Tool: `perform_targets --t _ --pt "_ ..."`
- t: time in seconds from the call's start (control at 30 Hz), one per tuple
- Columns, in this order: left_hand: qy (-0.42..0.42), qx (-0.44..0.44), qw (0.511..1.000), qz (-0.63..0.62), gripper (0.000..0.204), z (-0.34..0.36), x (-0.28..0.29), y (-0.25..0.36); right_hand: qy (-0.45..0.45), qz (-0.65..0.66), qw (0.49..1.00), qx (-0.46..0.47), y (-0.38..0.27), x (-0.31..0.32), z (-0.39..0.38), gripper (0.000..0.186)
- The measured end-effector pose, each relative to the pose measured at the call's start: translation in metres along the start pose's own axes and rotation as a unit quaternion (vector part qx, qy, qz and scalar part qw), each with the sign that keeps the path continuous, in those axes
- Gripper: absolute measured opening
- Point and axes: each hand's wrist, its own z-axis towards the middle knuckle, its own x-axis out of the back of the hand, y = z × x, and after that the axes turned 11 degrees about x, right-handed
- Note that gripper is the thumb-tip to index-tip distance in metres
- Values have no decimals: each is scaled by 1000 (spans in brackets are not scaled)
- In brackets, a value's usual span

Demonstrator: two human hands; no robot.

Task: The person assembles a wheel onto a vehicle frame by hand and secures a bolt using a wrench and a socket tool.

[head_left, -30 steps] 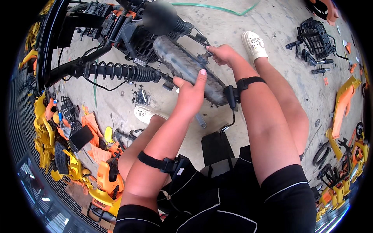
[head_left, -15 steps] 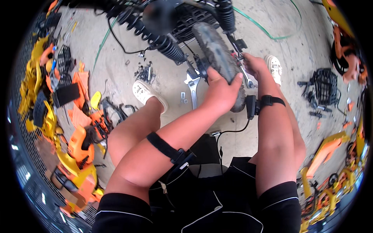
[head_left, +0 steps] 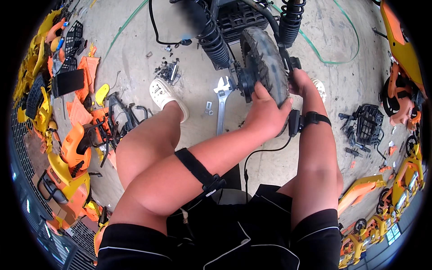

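Observation:
Between two black coil-spring forks, a left spring leg point(head_left: 213, 47) and a right spring leg point(head_left: 291, 24), sits a knobbly black wheel point(head_left: 265, 63). My left hand point(head_left: 269, 112) is wrapped round the near part of its tyre, thumb on the left side. My right hand point(head_left: 304, 83) is at the lower end of the right leg, beside the wheel, with bent fingers. The tyre and leg partly hide those fingertips, so what they grip cannot be made out. A dark round hub point(head_left: 245, 83) shows on the wheel's left side.
An adjustable wrench point(head_left: 221, 105) lies on the concrete left of the wheel, beside a small metal plate point(head_left: 208, 106). Loose bolts point(head_left: 168, 71) are scattered near my left shoe point(head_left: 163, 95). Orange and yellow body panels point(head_left: 74, 150) crowd the left; a black rack point(head_left: 370, 125) lies right.
The wheel and forks now appear farther right and lower in view, and the wheel looks more upright. Both hands stay with it. A metal tool seen below my right hand is now hidden.

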Motion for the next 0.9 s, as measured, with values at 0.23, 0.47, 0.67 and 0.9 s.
perform_targets --t 0.23,0.47,0.67,0.9 --pt "-12 14 1000 12 99 3 1 0 -8 -37 999 -20 10 -2 10 42" --pt "-32 21 999 10 99 7 -1 -1 -9 131 991 35 32 5 8 31" --pt "-24 4 1000 3 97 3 4 -2 13 178 981 74 40 -4 5 27" --pt "-56 21 998 -7 99 5 9 -3 -18 200 969 145 47 -9 -2 26"
